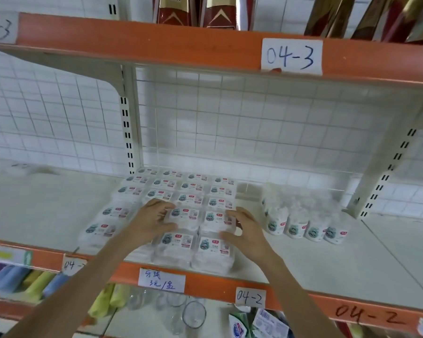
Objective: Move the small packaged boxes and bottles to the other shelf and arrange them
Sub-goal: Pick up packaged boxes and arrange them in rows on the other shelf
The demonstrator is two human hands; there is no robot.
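Observation:
Several small clear plastic boxes (186, 198) with white labels lie in neat rows on the white shelf (327, 262) marked 04-2. My left hand (149, 223) rests on the boxes left of the middle column, fingers spread and lightly bent against one box (184, 217). My right hand (244, 231) touches the right side of the neighbouring box (217, 219), fingers relaxed. Neither hand lifts anything. To the right stand several small clear bottles (300, 222) with the same label, in a tight group.
The orange shelf edge (205, 281) carries paper tags. An upper orange shelf (181, 48) marked 04-3 overhangs, with red and gold packs on it. Below are glass cups (193, 313), coloured rolls (22, 279) and packets. A white upright bracket (381, 176) stands at right.

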